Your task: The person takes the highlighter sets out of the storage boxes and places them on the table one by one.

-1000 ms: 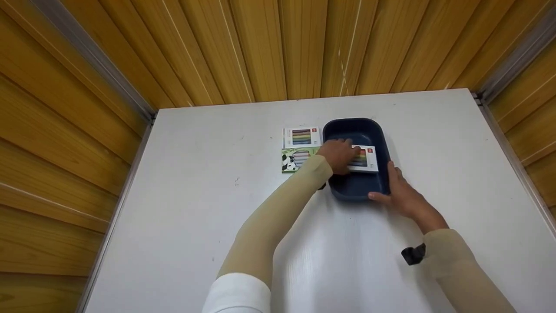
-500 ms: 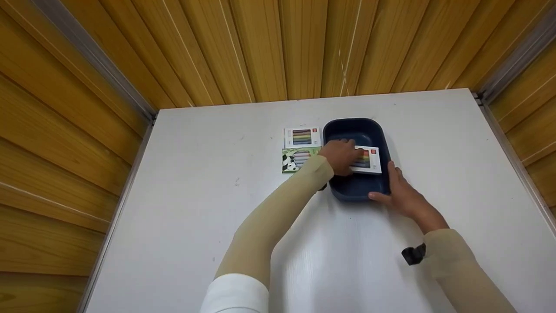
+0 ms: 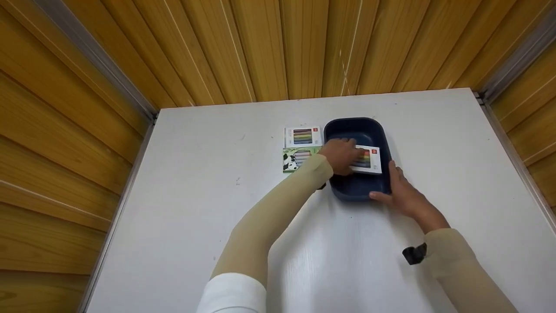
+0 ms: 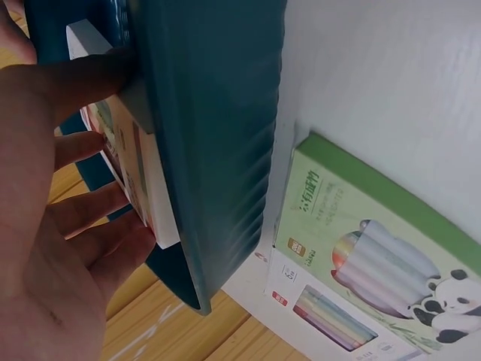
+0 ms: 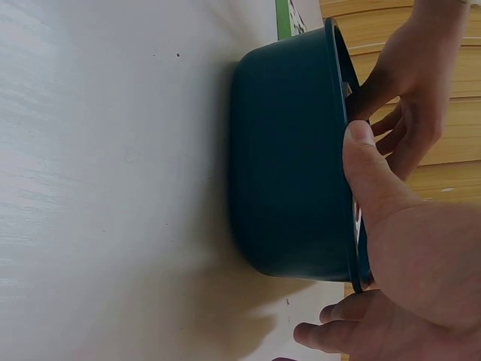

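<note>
A white box of crayons point(image 3: 367, 160) with a coloured window lies across the inside of a dark blue plastic basin point(image 3: 358, 188). My left hand point(image 3: 339, 156) reaches over the basin's left wall and holds this box, thumb at one edge and fingers at the other. In the left wrist view the box point(image 4: 161, 203) is tilted inside the basin point(image 4: 214, 150); whether it touches the bottom is hidden. My right hand point(image 3: 406, 195) holds the basin's near right corner. In the right wrist view its thumb point(image 5: 361, 134) is on the rim, with the fingers along another side.
Left of the basin, a green crayon box with pandas point(image 3: 292, 160) lies flat, partly under the left forearm. Beyond it lies another white crayon box point(image 3: 302, 137). All stand on a white table point(image 3: 195, 174), with wood-patterned panels point(image 3: 260, 48) behind and at both sides.
The white crayon box in my left hand has shifted slightly to the right and tilted a little inside the basin. My right hand and the basin have stayed in place.
</note>
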Demonstrator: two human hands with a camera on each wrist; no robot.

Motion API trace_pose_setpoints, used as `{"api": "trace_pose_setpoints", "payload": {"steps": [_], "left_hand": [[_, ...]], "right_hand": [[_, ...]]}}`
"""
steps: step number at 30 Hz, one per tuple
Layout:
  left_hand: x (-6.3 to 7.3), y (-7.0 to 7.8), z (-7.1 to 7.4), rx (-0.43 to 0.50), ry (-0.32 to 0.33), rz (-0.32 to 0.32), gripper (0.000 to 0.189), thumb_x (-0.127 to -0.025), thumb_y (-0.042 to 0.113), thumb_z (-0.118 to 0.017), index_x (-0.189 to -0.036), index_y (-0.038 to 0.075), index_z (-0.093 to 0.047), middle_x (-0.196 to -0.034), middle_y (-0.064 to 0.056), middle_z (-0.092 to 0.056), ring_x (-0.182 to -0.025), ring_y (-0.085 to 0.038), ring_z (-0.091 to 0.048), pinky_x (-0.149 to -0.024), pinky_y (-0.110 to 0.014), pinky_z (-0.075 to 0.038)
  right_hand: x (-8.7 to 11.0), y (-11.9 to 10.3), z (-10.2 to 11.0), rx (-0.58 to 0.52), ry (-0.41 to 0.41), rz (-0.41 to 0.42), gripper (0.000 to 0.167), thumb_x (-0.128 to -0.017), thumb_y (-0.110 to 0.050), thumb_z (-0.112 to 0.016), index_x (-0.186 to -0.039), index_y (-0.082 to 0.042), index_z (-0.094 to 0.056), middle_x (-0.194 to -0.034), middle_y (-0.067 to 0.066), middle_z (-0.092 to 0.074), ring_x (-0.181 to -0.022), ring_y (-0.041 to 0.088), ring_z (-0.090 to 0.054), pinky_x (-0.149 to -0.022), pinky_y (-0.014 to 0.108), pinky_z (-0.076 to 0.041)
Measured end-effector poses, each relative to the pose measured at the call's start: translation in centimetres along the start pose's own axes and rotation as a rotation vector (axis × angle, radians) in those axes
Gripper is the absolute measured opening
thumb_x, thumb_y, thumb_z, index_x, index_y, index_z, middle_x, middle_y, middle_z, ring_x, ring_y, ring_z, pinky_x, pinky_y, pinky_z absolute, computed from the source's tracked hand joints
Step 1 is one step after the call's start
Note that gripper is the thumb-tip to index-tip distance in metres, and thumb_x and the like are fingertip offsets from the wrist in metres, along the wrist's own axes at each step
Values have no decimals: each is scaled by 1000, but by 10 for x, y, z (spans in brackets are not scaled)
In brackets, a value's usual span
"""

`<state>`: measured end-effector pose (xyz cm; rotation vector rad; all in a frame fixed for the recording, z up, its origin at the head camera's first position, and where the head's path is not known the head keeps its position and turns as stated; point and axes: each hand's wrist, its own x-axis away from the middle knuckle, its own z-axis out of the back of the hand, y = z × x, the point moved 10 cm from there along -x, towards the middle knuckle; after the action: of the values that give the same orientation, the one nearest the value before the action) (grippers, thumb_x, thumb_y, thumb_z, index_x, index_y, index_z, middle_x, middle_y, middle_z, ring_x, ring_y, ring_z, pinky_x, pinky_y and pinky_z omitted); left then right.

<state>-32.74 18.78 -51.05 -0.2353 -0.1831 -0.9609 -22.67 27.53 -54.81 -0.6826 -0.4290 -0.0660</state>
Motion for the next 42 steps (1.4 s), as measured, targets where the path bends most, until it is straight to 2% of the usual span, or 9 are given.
{"api": "trace_pose_setpoints", "payload": {"steps": [8,30,42], "left_hand": [[0,0,1,5,-14,11,61,-89,44,-64,-145,38,-41,-134,-1,-54,-122,-18,-55,-108,-34,-42],[11,-2,8,-31,-44,-4,59,-92,43,-60,-146,36,-38,-137,-2,-52,-123,-19,-54,-109,-36,-41],[15,-6,11,-54,8,-19,58,-91,43,-60,-144,34,-41,-132,-3,-55,-119,-19,-55,-105,-34,-44]], "right_hand": [[0,0,0,-2,-3,0,117,-88,-60,-57,-149,-6,27,-156,31,14,-143,54,1,-111,68,-13],[-1,3,0,8,-14,-12,115,-89,-60,-56,-148,-7,29,-155,33,16,-143,54,3,-112,68,-12],[-2,2,-1,-1,-17,-9,119,-86,-65,-56,-148,-7,29,-156,31,17,-143,53,4,-112,68,-12]]}}
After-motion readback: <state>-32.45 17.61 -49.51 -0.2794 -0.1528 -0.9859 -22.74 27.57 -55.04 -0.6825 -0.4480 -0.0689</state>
